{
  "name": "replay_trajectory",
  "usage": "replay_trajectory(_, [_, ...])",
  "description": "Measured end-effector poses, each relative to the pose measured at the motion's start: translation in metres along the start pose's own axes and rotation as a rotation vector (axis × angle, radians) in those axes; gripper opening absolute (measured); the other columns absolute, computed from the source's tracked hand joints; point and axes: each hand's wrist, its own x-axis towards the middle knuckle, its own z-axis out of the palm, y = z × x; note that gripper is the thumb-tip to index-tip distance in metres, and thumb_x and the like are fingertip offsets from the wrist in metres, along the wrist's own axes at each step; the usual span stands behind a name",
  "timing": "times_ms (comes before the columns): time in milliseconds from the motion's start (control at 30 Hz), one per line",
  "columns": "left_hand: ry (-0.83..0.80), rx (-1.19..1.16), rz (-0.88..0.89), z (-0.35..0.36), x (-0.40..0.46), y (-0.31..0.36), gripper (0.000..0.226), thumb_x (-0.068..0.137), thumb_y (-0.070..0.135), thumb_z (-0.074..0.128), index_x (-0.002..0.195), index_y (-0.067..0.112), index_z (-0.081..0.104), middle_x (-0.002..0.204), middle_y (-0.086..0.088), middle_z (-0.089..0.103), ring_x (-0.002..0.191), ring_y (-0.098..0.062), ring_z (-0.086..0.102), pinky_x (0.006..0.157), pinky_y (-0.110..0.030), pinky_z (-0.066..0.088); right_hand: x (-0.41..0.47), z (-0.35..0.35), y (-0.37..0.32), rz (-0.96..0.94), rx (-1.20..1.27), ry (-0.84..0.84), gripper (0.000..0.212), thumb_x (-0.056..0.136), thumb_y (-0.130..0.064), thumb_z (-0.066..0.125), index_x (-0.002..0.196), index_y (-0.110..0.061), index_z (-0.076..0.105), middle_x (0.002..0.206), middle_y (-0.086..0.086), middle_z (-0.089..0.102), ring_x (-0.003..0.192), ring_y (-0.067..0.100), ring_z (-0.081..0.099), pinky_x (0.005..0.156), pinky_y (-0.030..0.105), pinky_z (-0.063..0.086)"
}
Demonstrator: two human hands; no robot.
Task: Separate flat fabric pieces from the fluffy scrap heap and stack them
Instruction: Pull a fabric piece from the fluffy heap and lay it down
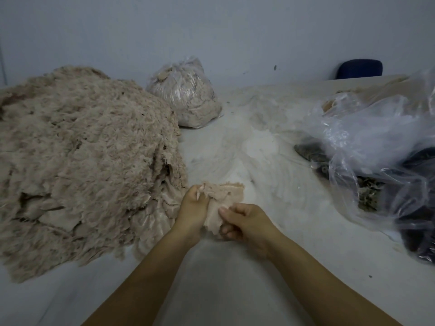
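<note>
Your left hand (193,205) and right hand (244,222) each pinch the small beige flat fabric piece (221,198), grip closed on its edges, held between them above the white bench (235,267), just right of the big fluffy beige scrap heap (82,161).

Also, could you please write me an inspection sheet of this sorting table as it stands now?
Surface: pale table, dusted with lint.
Job's things: big fluffy scrap heap at left; one fabric piece held beside it; no separate stack seen.
Clutter: tied clear bag of scraps at back; loose plastic bags with dark contents at right.
Grippers: left hand and right hand both pinch the piece.
Cables: nothing seen.
Surroundings: plain wall; blue chair back behind table.
</note>
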Motion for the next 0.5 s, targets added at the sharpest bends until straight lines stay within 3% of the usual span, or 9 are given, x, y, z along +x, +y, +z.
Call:
replay_trajectory(100, [0.128, -0.06, -0.055, -0.011, 0.005, 0.0, 0.014, 0.098, 0.009, 0.046, 0.092, 0.011, 0.059, 0.085, -0.012, 0.065, 0.066, -0.022, 0.062, 0.053, -0.029, 0.051, 0.002, -0.012, -0.002, -0.081, -0.008, 0.18, 0.026, 0.092, -0.014, 0.061, 0.068, -0.005, 0.062, 0.05, 0.001, 0.055, 0.044, 0.009, 0.048, 0.042, 0.015, 0.04])
replay_trajectory(167, [0.115, -0.064, -0.106, -0.022, 0.009, 0.0, 0.015, 0.098, 0.012, 0.048, 0.098, 0.011, 0.063, 0.087, -0.009, 0.069, 0.07, -0.021, 0.065, 0.056, -0.027, 0.052, -0.002, -0.027, -0.006, -0.048, -0.175, 0.171, 0.031, 0.093, -0.018, 0.061, 0.064, -0.006, 0.06, 0.047, -0.001, 0.053, 0.045, 0.013, 0.044, 0.04, 0.017, 0.039])
replay_trajectory(233, [0.008, 0.014, -0.147, -0.027, 0.01, 0.003, 0.014, 0.096, 0.015, 0.053, 0.1, 0.011, 0.066, 0.087, -0.008, 0.073, 0.075, -0.022, 0.069, 0.06, -0.027, 0.054, -0.009, -0.042, -0.013, 0.111, -0.383, 0.005, 0.031, 0.087, -0.027, 0.069, 0.068, -0.002, 0.066, 0.05, 0.001, 0.059, 0.042, 0.013, 0.046, 0.04, 0.018, 0.043])
replay_trajectory(300, [-0.104, 0.069, -0.14, -0.026, 0.01, 0.008, 0.01, 0.092, 0.013, 0.059, 0.088, 0.013, 0.068, 0.074, -0.004, 0.073, 0.062, -0.014, 0.069, 0.051, -0.021, 0.053, -0.016, -0.05, -0.025, 0.191, -0.549, -0.124, 0.035, 0.074, -0.041, 0.077, 0.075, -0.006, 0.075, 0.06, 0.001, 0.069, 0.043, 0.01, 0.056, 0.045, 0.018, 0.047])
replay_trajectory(400, [-0.208, 0.226, -0.078, -0.018, 0.013, 0.015, 0.01, 0.086, 0.011, 0.065, 0.08, 0.017, 0.069, 0.077, -0.003, 0.072, 0.06, -0.008, 0.066, 0.05, -0.017, 0.05, -0.014, -0.049, -0.029, -0.072, -0.731, 0.037, 0.046, 0.056, -0.061, 0.078, 0.085, -0.024, 0.076, 0.072, -0.01, 0.069, 0.062, -0.001, 0.06, 0.056, 0.011, 0.043])
replay_trajectory(500, [-0.385, 0.535, -0.013, -0.009, 0.016, 0.022, 0.013, 0.078, 0.016, 0.073, 0.085, 0.026, 0.069, 0.09, 0.006, 0.068, 0.076, -0.005, 0.063, 0.063, -0.017, 0.049, -0.003, -0.034, -0.023, -0.15, -0.636, 0.054, 0.054, 0.062, -0.05, 0.083, 0.109, -0.038, 0.06, 0.093, -0.01, 0.064, 0.082, 0.006, 0.062, 0.061, 0.016, 0.044])
